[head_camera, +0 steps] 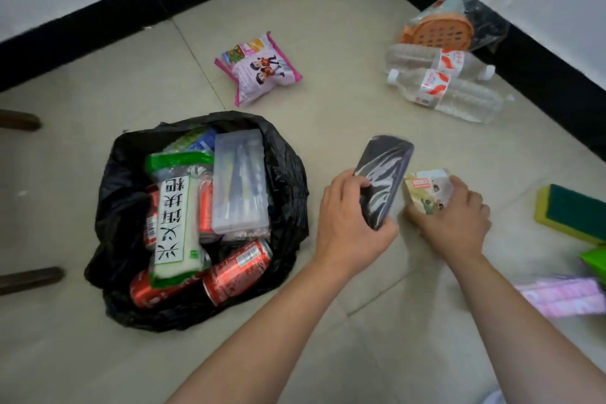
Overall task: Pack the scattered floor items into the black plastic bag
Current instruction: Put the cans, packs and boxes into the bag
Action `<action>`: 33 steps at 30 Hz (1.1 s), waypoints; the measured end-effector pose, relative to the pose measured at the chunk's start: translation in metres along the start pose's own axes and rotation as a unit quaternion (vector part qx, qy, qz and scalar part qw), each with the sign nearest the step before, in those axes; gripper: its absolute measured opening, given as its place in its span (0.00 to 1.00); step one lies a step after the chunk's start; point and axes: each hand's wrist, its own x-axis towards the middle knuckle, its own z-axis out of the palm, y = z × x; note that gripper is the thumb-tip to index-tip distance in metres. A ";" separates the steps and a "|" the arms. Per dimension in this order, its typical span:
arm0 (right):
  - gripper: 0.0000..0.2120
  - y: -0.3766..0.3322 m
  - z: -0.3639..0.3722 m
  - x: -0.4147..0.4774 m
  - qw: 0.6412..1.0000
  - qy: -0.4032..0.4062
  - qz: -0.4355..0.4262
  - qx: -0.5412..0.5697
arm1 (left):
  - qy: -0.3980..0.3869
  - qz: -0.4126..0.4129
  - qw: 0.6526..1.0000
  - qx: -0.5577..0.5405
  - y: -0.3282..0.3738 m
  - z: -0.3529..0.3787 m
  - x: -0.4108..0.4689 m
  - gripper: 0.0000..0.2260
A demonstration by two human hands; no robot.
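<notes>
Holding one dark flat packet (384, 180) in a shiny clear wrap, the left hand (351, 223) hangs just to the right of the black plastic bag (290, 174). Its thumb presses on the front of the packet and the other fingers are curled behind it. The right hand (455, 217) is just beside it, with its fingers curled around one small printed box (425, 191). Whether this box is touching the floor cannot be told.

The bag lies open on the tiled floor (328, 26). Inside it are four red cans (236, 269), one long white rice packet (177, 223) with green ends, one clear plastic case (239, 180) and one green and blue packet (196, 140) that is partly hidden.

Other things are spread on the floor, outside the bag. One pink snack packet (259, 67) lies beyond the bag. Two water bottles (449, 92) lie side by side near the far wall, touching, and just behind them is one round orange thing (439, 30) in a clear wrap. At the right edge lie one yellow and green sponge (570, 210), one bright green thing (595, 259) cut off by the frame, and one blurred pink packet (560, 298). Two dark furniture legs (29, 279) show at the left edge.
</notes>
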 end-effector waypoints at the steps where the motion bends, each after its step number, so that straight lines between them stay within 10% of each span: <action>1: 0.46 -0.002 0.001 0.000 1.000 -0.003 0.004 0.000 | 0.026 0.008 0.999 -0.019 0.007 -0.008 0.002 0.24; 15: 0.50 -0.067 0.014 -0.021 0.995 0.037 -0.023 0.088 | 0.294 -0.211 0.932 0.004 -0.082 -0.176 -0.025 0.23; 25: 0.41 -0.228 -0.030 -0.079 0.906 0.018 -0.188 0.379 | 0.189 -0.289 0.938 0.006 -0.147 -0.218 -0.057 0.18; 33: 0.44 -0.258 0.023 -0.139 0.914 -0.173 -0.338 0.138 | 0.356 -0.329 0.871 -0.080 -0.162 -0.236 -0.050 0.04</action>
